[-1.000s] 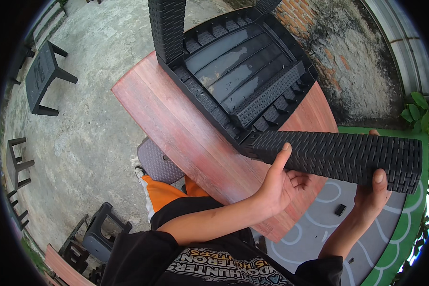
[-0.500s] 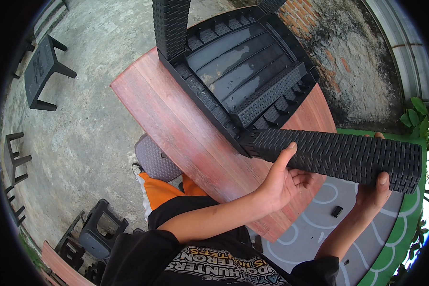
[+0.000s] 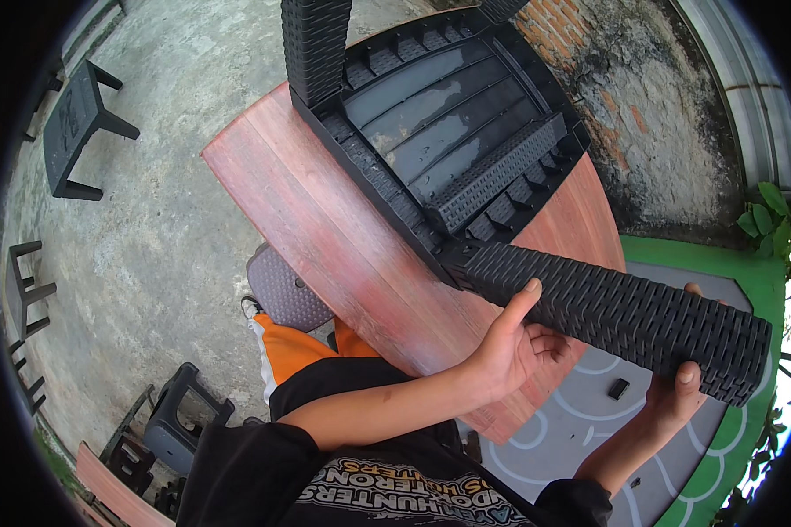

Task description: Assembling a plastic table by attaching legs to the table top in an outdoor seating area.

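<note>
A black plastic table frame with a wicker pattern [image 3: 391, 198] lies upside down, its ribbed underside upward. From its near corner a black woven-pattern table leg [image 3: 620, 307] slants out to the right. My left hand [image 3: 505, 356] holds this leg near the corner, thumb on its side and fingers curled below. Around the leg's outer end my right hand [image 3: 675, 400] is closed, its thumb showing on the near side and most fingers hidden behind. Another woven leg [image 3: 315, 48] stands at the frame's left corner, and part of a further leg [image 3: 503, 9] shows at the far corner.
The frame rests on a reddish wood-look tabletop [image 3: 325, 255]. A brown stool [image 3: 286, 285] is beside my legs. Dark small tables [image 3: 75, 123] and a grey stool [image 3: 185, 422] stand at left. A small black piece [image 3: 619, 388] lies on the grey painted surface at right.
The leg's outer end has swung down toward me, and my right hand has moved down with it. My left hand has shifted slightly left and stays on the leg.
</note>
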The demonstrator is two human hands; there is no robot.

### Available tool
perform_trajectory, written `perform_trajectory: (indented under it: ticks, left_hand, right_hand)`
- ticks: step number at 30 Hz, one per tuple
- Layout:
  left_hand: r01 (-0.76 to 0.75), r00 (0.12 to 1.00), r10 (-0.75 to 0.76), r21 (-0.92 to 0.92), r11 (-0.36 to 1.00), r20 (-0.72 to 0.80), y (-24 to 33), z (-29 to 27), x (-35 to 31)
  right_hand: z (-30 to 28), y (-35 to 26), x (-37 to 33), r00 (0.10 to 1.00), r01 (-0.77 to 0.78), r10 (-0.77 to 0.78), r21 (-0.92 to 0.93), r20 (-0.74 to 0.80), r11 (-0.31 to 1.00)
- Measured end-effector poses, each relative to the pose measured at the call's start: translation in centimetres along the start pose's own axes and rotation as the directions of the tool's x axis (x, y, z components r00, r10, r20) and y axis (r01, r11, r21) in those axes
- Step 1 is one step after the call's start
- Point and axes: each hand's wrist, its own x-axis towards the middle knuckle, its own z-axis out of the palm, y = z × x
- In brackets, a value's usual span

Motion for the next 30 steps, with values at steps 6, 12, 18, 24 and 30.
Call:
perform_trajectory:
  ticks: [6, 12, 18, 24, 30]
  left_hand:
    - [0.011, 1.000, -0.011, 0.018, 1.000, 0.008, -0.5, 0.1, -0.5]
    - [0.032, 0.999, -0.032, 0.024, 0.999, -0.031, -0.3, -0.4, -0.5]
    - [0.020, 0.999, -0.022, -0.046, 0.999, -0.044, -0.1, 0.5, -0.4]
    - [0.069, 0.994, -0.069, 0.002, 0.998, -0.086, 0.4, 0.3, 0.2]
    - [0.230, 0.970, -0.202, 0.239, 0.943, -0.135, 2.6, -0.8, -0.1]
  right_hand:
    - [0.0, -1.1, -1.5, 0.998, -0.034, 0.030, -0.072, -0.059, 0.997]
    - [-0.2, -0.1, -2.2, 0.995, 0.006, -0.019, -0.133, -0.094, 0.991]
    - [1.4, -0.4, -0.9, 0.987, 0.003, -0.020, -0.105, -0.159, 0.994]
    - [2.9, 6.1, -1.2, 0.982, 0.184, -0.176, -0.154, 0.063, 0.971]
    - [0.7, 9.9, -0.3, 0.967, -0.247, 0.252, 0.111, -0.038, 0.963]
